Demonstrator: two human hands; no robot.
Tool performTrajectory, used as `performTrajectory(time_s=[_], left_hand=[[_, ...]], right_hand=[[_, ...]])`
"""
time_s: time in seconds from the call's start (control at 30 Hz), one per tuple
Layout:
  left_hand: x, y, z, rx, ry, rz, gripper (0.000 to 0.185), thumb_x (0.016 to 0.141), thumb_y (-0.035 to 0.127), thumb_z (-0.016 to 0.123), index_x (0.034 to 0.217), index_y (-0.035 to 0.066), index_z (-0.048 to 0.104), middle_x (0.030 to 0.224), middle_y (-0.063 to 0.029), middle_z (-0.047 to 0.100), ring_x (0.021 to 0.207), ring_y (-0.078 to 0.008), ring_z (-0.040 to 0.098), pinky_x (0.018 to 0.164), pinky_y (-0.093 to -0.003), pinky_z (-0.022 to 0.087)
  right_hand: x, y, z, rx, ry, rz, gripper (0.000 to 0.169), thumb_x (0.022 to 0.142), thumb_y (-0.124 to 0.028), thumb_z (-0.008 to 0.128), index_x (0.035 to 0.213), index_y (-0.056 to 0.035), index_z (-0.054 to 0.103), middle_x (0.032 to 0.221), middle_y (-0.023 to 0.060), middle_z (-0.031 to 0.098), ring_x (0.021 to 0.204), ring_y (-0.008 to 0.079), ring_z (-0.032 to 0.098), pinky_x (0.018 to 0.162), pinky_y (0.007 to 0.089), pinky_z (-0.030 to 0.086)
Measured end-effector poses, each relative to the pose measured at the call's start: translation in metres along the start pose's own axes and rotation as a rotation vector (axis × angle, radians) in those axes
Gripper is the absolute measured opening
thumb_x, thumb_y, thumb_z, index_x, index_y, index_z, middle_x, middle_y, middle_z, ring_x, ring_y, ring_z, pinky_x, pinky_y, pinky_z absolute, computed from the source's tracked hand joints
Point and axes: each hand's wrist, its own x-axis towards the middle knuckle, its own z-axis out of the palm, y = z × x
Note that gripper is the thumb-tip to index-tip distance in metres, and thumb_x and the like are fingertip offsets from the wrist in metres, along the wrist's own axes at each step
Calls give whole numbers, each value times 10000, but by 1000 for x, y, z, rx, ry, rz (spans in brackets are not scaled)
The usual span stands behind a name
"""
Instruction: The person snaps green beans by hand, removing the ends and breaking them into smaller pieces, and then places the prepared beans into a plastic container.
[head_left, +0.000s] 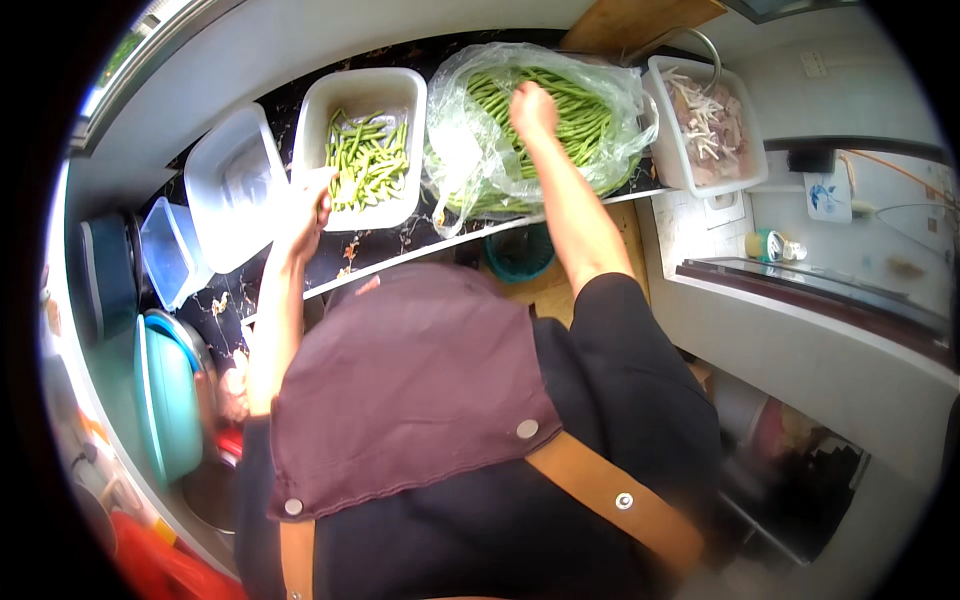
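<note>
My right hand (534, 111) is over a heap of long green beans (574, 112) in an open clear plastic bag (469, 90). Its fingers are curled down towards the beans, and their tips are hidden. My left hand (309, 214) is at the near left corner of a white plastic tub (411, 82). Glare washes out part of that hand, so whether it holds anything is unclear. Short cut pieces of green bean (367, 165) lie in the tub, which stands left of the bag.
Left of the tub are a white bin (225, 191), a blue container (171, 251) and a turquoise basin (166, 405) on its side. A tub of chicken feet (705, 124) stands right, under a curved tap (701, 37). Below the black counter (375, 244) sits a teal basket (519, 255).
</note>
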Motion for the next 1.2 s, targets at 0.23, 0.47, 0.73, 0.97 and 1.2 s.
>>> performTrajectory(time_s=[0.23,0.47,0.73,0.97,1.2], left_hand=[[-38,-33,10,-141,-25,-208,218,951,182,554,1094,25,601,573,39,429,422,-36,336,357,-181,236],[-39,-2,19,-187,-103,-214,196,949,172,514,1056,35,604,589,24,460,439,-55,365,383,-185,280],[-31,1,63,-217,-352,-246,169,953,142,559,1072,23,571,785,-9,545,544,-55,453,414,-169,322],[-29,6,106,-38,-654,-243,262,1001,263,493,993,14,574,661,16,469,521,-54,367,428,-199,280],[-36,26,123,-62,-672,-378,357,1018,330,426,962,17,587,648,4,488,486,-72,356,437,-217,269]], right_hand=[[57,83,12,-473,-123,36,245,908,-119,436,1080,-112,611,1160,145,588,981,356,635,795,476,515],[44,43,-49,-426,-392,-59,237,828,-140,549,984,-42,699,1087,182,669,995,336,654,825,443,519],[-68,33,-128,913,-528,340,110,886,-99,597,858,1,632,803,81,671,559,68,561,448,233,463],[-126,-25,-138,1297,-450,206,168,932,-82,537,1067,18,532,927,156,674,650,129,624,523,223,507],[-127,-70,-156,1164,-374,-20,161,944,-78,531,1079,10,517,926,124,674,679,99,600,572,215,503]])
